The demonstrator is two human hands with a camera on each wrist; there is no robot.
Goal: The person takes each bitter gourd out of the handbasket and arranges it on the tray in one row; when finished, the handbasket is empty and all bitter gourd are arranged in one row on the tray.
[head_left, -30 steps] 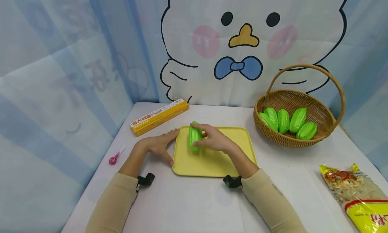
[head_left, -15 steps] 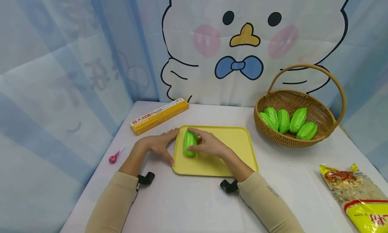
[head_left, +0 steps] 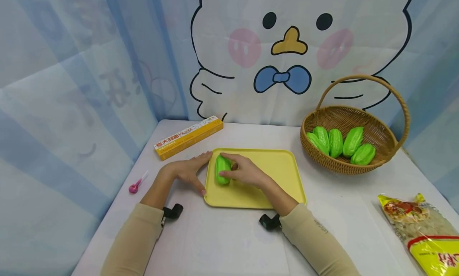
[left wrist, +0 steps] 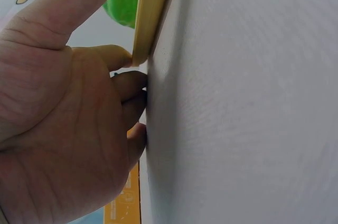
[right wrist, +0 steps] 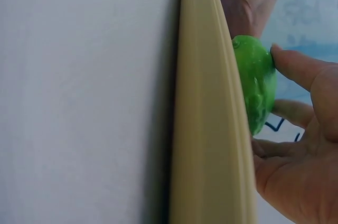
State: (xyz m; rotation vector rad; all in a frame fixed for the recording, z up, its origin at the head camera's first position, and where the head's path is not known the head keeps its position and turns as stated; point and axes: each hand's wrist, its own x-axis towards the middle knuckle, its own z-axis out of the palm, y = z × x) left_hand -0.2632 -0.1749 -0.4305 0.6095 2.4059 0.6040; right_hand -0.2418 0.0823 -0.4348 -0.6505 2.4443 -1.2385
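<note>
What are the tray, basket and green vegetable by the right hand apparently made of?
Tray: probably plastic, satin; smooth, evenly coloured, with a raised rim.
Basket: wicker or a woven imitation, light sheen; strands visibly interlace.
Green vegetable: possibly plastic or foam, glossy; bright, uniform colour and highlights.

Smooth plastic-looking tray (head_left: pixel 276 164), glossy ridged green vegetable (head_left: pixel 221 167), rough wicker basket (head_left: pixel 376 133), shiny plastic bag (head_left: pixel 423 226).

Yellow box (head_left: pixel 190 138): "意大利面", "PASTA". Plastic bag (head_left: pixel 426 233): large red characters, unclear.

Green gourd (head_left: pixel 221 168) — lower, farther left, right hand (head_left: pixel 247 172) moved along
</note>
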